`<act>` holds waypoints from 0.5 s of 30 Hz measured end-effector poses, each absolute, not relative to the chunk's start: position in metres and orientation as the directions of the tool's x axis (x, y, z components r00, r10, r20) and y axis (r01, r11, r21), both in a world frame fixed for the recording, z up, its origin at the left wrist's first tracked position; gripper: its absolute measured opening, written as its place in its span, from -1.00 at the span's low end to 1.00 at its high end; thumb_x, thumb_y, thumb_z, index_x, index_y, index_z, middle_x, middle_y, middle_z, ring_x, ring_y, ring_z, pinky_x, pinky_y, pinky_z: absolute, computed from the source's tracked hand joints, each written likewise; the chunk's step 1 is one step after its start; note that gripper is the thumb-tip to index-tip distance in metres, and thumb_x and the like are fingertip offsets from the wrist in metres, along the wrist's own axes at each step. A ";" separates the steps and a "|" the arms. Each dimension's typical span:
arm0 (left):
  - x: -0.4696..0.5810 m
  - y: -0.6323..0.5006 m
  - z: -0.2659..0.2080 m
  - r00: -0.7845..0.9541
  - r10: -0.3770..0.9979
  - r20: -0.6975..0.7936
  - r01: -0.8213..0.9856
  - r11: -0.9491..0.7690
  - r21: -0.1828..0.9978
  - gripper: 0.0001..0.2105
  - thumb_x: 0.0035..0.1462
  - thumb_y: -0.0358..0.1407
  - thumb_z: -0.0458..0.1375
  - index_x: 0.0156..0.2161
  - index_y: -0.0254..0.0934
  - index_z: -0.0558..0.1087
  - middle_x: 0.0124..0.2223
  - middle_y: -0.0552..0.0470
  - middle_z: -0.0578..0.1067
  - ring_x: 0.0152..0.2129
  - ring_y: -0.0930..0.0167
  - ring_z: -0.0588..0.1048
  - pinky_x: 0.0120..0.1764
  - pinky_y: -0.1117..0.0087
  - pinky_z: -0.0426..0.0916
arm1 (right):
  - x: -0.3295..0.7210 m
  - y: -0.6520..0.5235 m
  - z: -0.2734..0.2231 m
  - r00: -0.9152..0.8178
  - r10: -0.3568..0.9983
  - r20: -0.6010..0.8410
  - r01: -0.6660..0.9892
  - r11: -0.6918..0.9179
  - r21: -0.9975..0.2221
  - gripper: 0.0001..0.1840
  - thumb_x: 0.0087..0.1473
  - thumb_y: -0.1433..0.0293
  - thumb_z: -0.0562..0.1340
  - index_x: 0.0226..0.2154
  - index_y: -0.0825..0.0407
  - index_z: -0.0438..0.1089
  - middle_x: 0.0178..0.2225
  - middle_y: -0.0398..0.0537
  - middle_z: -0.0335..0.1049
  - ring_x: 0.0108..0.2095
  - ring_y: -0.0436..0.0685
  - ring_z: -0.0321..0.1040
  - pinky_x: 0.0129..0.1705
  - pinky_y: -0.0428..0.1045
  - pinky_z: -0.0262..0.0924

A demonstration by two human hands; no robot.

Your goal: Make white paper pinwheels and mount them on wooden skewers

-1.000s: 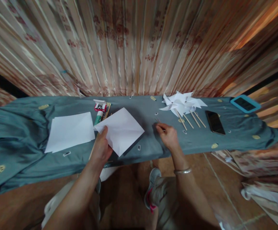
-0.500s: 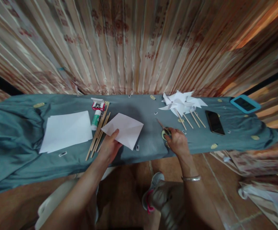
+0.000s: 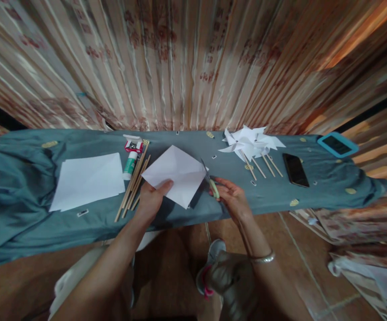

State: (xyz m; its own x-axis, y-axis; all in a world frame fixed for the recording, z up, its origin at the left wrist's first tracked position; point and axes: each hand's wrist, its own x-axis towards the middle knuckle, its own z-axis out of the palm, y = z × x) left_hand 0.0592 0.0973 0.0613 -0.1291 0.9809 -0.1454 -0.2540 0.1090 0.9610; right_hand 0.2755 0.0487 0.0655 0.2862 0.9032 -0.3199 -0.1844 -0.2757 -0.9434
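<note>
Sheet: near mid-table, between the hands, turned as a diamond, no real long axis; one corner points right, at the scissors. Looks held just clear of the cloth, going by the shadow.

Key relation: scissors at that right corner, tip pointing away from the person and a bit left, so the blade line crosses the corner, with a bit of white showing past it. Blades thin and blurred here; can't tell how wide they're spread or if they bite.

Left hand pinches the sheet at its near-left edge, thumb on top, fingers mostly hidden below. Right hand is clamped on the scissors' handles, nearer the corner, forearm coming up from lower right. Hands well apart.

Outward: sticks just left of the sheet, pinwheels beyond the right hand.
</note>
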 end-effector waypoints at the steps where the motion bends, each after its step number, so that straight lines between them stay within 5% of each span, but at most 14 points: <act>1: 0.059 0.100 0.064 -0.134 0.981 -0.143 -0.300 0.097 0.949 -0.61 -0.27 -0.32 0.41 -0.22 -0.29 0.54 -0.23 -0.03 0.61 -0.24 0.27 0.55 -0.01 0.22 0.39 | 0.268 0.049 0.068 0.262 0.898 -0.354 -0.267 -0.285 -0.920 -0.38 -0.39 0.20 0.50 -0.20 0.04 0.44 -0.44 -0.10 0.55 -0.45 0.05 0.45 -0.51 -0.12 0.19; 7: 0.063 0.103 0.065 -0.074 0.989 -0.130 -0.427 0.086 0.900 -0.52 -0.28 -0.31 0.42 -0.13 -0.31 0.52 -0.14 -0.07 0.60 -0.18 0.26 0.54 0.02 0.19 0.37 | 0.232 0.056 0.072 0.243 0.908 -0.342 -0.479 -0.195 -0.856 -0.39 -0.44 0.13 0.52 -0.29 0.04 0.44 -0.49 -0.17 0.48 -0.51 -0.04 0.35 -0.53 -0.14 0.13; 15: 0.070 0.094 0.059 -0.022 0.980 -0.198 -0.326 0.180 0.928 -0.56 -0.33 -0.28 0.44 -0.24 -0.35 0.53 -0.21 -0.10 0.62 -0.26 0.23 0.55 -0.08 0.18 0.42 | 0.215 0.077 0.066 0.283 0.921 -0.267 -0.381 -0.147 -0.913 -0.52 -0.49 0.22 0.52 -0.45 0.01 0.39 -0.49 -0.20 0.48 -0.48 0.02 0.34 -0.39 -0.06 0.25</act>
State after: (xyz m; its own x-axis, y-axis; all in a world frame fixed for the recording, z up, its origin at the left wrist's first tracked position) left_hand 0.0699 0.0940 0.0588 -0.0219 0.9800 -0.1975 -0.3256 0.1798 0.9283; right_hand 0.2148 0.0771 0.0655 0.2828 0.9213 -0.2668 -0.3806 -0.1475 -0.9129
